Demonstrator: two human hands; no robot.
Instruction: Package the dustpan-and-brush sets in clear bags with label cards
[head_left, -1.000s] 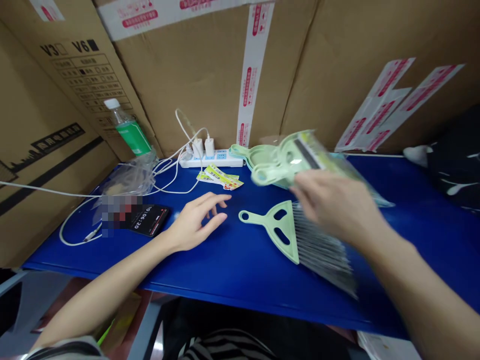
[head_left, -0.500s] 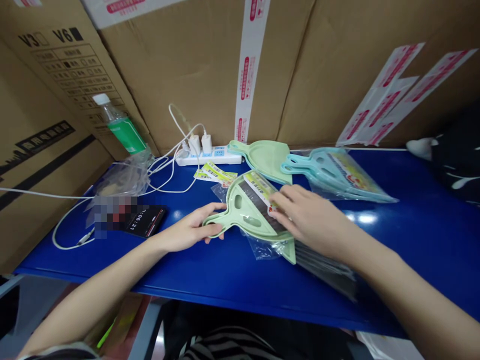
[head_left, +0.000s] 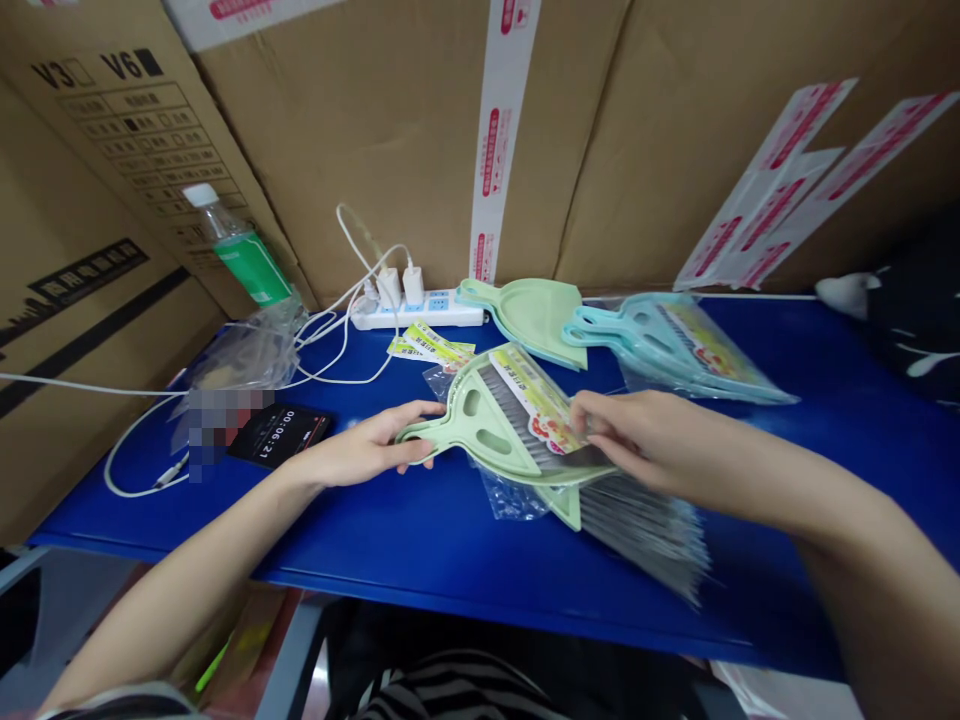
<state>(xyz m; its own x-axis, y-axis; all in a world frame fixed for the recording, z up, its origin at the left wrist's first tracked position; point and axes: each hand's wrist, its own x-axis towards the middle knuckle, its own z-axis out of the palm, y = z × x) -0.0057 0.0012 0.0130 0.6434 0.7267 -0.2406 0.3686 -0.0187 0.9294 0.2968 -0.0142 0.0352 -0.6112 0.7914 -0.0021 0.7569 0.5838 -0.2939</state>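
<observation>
My left hand (head_left: 371, 440) is closed around the handle of a light-green hand brush and dustpan set (head_left: 491, 430). Grey bristles and a yellow-and-white label card (head_left: 532, 395) show on the set's upper face. At the card's right end, my right hand (head_left: 626, 430) has its fingers pinched together; exactly what lies between them is hidden. Under the set, a second brush (head_left: 645, 540) spreads its grey bristles toward the table's front edge. Clear plastic wrap (head_left: 514, 495) sticks out beneath the green pieces.
Behind lie another green dustpan (head_left: 536, 315) and a bagged blue brush set (head_left: 675, 345). Loose label cards (head_left: 431, 345) rest near a white power strip (head_left: 420, 312) with cables. A phone (head_left: 281, 435), plastic bags (head_left: 247, 355) and a bottle (head_left: 251, 265) occupy the left, before cardboard boxes (head_left: 390, 130).
My right hand has moved right, off the label card, which is now more exposed. My left hand and the green set have shifted slightly left.
</observation>
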